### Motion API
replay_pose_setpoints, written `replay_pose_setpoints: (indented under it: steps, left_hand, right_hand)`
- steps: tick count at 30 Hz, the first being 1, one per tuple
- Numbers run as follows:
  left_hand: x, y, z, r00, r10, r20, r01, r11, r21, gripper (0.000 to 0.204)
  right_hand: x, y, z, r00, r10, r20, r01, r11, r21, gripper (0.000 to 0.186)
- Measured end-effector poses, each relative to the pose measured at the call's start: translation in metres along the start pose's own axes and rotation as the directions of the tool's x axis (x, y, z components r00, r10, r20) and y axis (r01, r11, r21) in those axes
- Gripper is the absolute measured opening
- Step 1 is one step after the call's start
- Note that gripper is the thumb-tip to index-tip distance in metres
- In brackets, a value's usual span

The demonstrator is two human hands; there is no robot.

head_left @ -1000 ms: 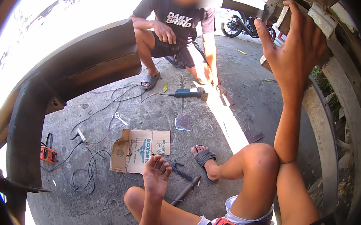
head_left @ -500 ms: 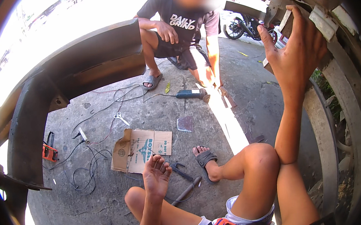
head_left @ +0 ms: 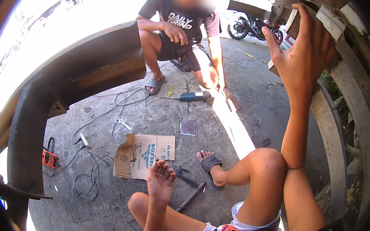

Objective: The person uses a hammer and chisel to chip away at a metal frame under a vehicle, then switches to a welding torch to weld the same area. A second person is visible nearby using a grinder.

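My left hand [head_left: 161, 183] is raised above my left thigh, palm turned up and fingers loosely bent, with nothing in it. Beyond it lies a flattened cardboard piece [head_left: 138, 155], and beside it a black clamp-like tool [head_left: 184, 175] on the concrete. My right hand [head_left: 303, 55] reaches up at the right against a rusty metal frame [head_left: 345, 74]. Its thumb and index finger are spread apart next to a light metal bracket [head_left: 291, 21]; the other fingers are partly hidden against the frame.
A co-worker [head_left: 188, 33] squats ahead, one hand low by a metal bar [head_left: 235, 102] near an angle grinder [head_left: 194, 97]. A large dark metal beam [head_left: 82, 58] arches over the left. Cables, scissors [head_left: 123, 123] and an orange tool [head_left: 50, 159] lie on the ground. A motorcycle [head_left: 254, 27] stands behind.
The view has shifted very slightly, and the co-worker's upper body appears a little farther left. Both my hands keep their places and poses.
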State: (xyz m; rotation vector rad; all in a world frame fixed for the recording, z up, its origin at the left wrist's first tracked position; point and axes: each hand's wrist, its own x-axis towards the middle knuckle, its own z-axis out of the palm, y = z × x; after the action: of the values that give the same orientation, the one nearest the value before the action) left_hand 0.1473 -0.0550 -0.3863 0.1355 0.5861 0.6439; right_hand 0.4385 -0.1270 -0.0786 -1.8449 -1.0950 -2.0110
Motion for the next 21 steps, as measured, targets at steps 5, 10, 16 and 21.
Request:
replay_pose_setpoints:
  steps: [5, 10, 16, 21]
  left_hand:
    - [0.0000, -0.0004, 0.0008, 1.000, 0.004, -0.009, -0.004, 1.000, 0.000, 0.025]
    - [0.0001, -0.0005, 0.0001, 1.000, 0.001, 0.002, -0.001, 1.000, -0.006, 0.024]
    - [0.0006, -0.0005, 0.0006, 1.000, 0.003, -0.003, -0.003, 1.000, 0.012, 0.024]
    - [0.0000, -0.0008, -0.0004, 1.000, 0.002, 0.024, -0.002, 1.000, 0.007, 0.024]
  right_hand:
    - [-0.0004, -0.0004, -0.0008, 1.000, 0.012, 0.010, -0.012, 1.000, -0.008, 0.071]
    - [-0.0002, -0.0013, -0.0015, 0.999, 0.032, 0.018, -0.032, 0.999, -0.024, 0.070]
    - [0.0015, -0.0056, -0.0029, 1.000, 0.020, -0.002, -0.020, 1.000, -0.021, 0.070]
    - [0.0004, -0.0042, -0.0030, 1.000, 0.007, 0.000, -0.007, 1.000, -0.023, 0.070]
